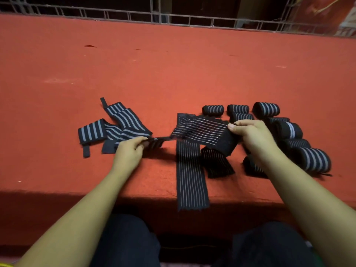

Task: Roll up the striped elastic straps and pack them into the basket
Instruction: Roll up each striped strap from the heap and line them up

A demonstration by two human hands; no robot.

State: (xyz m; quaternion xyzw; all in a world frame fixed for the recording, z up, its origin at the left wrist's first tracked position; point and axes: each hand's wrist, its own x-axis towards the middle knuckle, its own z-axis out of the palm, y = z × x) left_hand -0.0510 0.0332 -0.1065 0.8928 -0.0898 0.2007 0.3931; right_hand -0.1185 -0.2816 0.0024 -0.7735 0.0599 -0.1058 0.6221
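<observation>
- Now left hand [131, 151] pinches the narrow tail of the black thin-striped elastic strap [202, 130]; right hand [250, 135] grips its wide end;
- likely best untwisted, taut, before rolling.

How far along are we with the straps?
Done: a cluster of rolled straps sits at the right. In hand: left hand and right hand stretch one strap between them. Remaining: loose straps at the left, a flat strap over the table edge. No basket in view, so no packing shows.
</observation>
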